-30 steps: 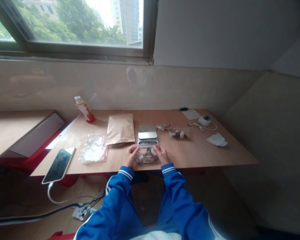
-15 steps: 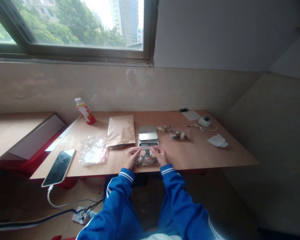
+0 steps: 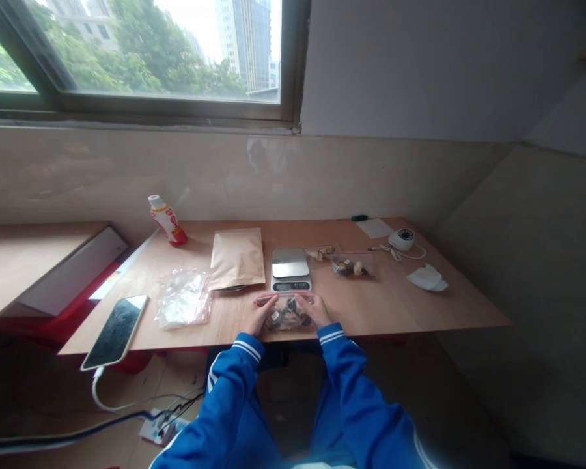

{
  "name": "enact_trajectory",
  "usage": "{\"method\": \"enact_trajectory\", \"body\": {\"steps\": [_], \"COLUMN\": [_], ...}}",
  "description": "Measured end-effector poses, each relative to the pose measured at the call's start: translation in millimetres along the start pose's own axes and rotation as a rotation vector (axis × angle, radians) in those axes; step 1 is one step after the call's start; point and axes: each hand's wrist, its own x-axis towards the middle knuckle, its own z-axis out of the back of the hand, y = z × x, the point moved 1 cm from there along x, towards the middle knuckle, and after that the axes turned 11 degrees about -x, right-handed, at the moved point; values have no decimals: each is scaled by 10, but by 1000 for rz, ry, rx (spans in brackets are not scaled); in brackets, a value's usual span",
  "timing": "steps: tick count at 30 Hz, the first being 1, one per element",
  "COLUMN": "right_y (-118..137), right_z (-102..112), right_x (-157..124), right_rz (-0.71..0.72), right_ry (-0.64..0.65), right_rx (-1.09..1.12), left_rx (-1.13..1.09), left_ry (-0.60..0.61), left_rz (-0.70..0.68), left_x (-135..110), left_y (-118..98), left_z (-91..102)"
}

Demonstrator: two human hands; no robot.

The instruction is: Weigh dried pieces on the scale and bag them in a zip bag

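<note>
From the head camera, the left hand [image 3: 260,317] and right hand [image 3: 315,311] sit near the edge of the worktop [image 3: 395,299]; their fingers [image 3: 273,301] lie across a zip bag of dark pieces [image 3: 287,315], though whether they grip it cannot be told; a digital scale [image 3: 290,270] stands just beyond the fingers.

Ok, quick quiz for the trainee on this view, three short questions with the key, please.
1. True or false: the left hand and right hand both rest on the same zip bag of dark pieces.
2. Which lies directly left of the digital scale? A) a white tissue B) a kraft paper pouch C) a power strip
3. Fill in: the white cable leads from the ____.

Key: 1 true; 2 B; 3 smartphone
</note>
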Motion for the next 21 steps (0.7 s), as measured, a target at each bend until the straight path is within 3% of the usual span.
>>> {"method": "enact_trajectory", "body": {"steps": [9,21], "right_y": [12,-21], "right_z": [-9,12], "right_x": [-13,-17], "right_rz": [38,50], "right_ry": [-125,-157], "right_rx": [-20,-69], "left_rx": [-15,17], "left_ry": [30,35], "left_rz": [-56,-101], "left_x": [54,62], "left_y": [54,60], "left_z": [33,40]}}
